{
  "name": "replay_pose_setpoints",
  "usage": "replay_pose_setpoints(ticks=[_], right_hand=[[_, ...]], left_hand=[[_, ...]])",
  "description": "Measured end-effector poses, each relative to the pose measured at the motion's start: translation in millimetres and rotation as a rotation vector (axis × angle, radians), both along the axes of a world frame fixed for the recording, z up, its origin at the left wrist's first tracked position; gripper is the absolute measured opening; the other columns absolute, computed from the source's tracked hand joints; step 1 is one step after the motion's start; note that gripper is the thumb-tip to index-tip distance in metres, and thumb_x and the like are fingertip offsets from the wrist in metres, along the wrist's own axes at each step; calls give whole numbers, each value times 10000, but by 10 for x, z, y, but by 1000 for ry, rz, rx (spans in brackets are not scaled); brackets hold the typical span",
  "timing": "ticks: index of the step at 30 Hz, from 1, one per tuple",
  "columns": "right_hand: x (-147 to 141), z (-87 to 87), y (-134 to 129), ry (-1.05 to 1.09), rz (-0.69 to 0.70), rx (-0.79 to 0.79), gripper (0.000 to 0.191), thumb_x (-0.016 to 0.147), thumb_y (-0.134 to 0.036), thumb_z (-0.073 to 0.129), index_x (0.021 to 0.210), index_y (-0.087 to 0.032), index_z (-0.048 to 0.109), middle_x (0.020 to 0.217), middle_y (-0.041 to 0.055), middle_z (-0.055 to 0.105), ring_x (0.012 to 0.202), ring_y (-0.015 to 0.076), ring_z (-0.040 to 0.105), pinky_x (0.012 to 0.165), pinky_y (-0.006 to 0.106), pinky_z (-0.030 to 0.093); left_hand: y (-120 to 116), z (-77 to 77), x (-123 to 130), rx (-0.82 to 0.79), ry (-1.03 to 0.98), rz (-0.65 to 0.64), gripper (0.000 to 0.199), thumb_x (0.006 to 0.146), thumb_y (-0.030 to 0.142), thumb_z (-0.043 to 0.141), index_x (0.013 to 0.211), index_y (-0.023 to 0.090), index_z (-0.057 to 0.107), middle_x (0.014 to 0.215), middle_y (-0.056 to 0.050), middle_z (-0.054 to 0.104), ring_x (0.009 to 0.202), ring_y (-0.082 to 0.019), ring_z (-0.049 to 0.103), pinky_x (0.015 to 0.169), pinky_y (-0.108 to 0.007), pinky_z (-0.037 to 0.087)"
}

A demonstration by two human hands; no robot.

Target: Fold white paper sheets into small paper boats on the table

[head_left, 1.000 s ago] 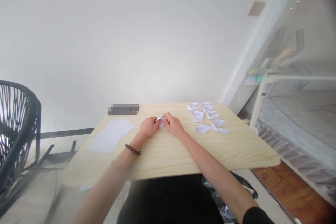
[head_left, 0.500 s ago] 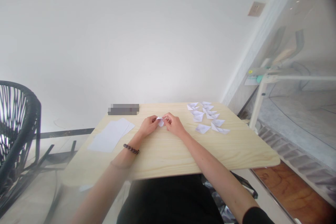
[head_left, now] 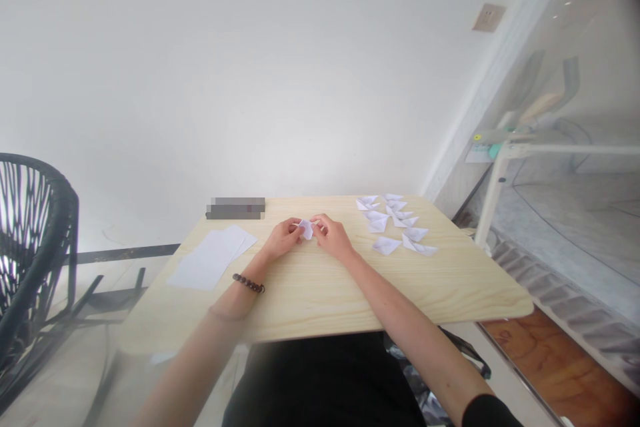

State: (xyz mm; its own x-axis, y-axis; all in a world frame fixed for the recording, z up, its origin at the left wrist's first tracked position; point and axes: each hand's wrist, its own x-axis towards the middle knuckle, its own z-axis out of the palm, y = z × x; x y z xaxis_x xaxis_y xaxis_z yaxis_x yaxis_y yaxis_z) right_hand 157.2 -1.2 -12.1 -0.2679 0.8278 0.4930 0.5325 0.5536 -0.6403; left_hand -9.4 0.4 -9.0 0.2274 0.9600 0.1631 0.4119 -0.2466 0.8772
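Note:
A small folded white paper [head_left: 306, 229] is held between my two hands over the middle of the wooden table [head_left: 320, 300]. My left hand [head_left: 284, 237] pinches its left side, and a dark bead bracelet circles that wrist. On the paper's right side, the fingers of my right hand [head_left: 330, 236] are closed on its edge. Several folded white paper boats [head_left: 386, 245] stand in two rough columns to the right of my right hand. Flat white sheets [head_left: 207, 259] lie overlapping at the left of the table.
A pixelated dark object [head_left: 235, 209] sits at the table's back left. A black woven chair [head_left: 50, 233] stands beyond the left edge. To the right are a white metal frame [head_left: 493, 200] and the wall corner.
The small paper between my hands has tilted or opened, so more of its white face shows. My fingers have shifted slightly around it.

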Motion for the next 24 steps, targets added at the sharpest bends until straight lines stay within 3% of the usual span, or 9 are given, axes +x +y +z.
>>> replay_pose_setpoints(ticks=[11, 21, 24], right_hand=[[7, 28, -22, -46, 5, 46, 197, 818, -268, 373, 923, -226, 534, 745, -17, 608, 535, 84, 556, 540, 174, 405], [5, -7, 6, -3, -31, 33, 203, 819, -281, 367, 865, -211, 552, 727, -8, 613, 549, 88, 570, 537, 171, 410], [4, -12, 12, -14, -24, 27, 191, 808, -277, 385, 864, -211, 556, 722, -11, 615, 540, 86, 568, 539, 173, 411]], left_hand=[[18, -16, -6, -36, -76, -44, 367, 718, 380, 504, 1001, 145, 496, 709, -42, 642, 614, -145, 577, 590, -254, 422], [-64, 116, 24, 5, -100, -57, 430, 761, 497, 395, 910, 132, 568, 830, -56, 631, 608, -141, 573, 676, -283, 414], [-67, 118, 26, 9, -89, -35, 455, 764, 518, 370, 869, 131, 585, 778, -48, 636, 612, -149, 573, 680, -281, 410]])
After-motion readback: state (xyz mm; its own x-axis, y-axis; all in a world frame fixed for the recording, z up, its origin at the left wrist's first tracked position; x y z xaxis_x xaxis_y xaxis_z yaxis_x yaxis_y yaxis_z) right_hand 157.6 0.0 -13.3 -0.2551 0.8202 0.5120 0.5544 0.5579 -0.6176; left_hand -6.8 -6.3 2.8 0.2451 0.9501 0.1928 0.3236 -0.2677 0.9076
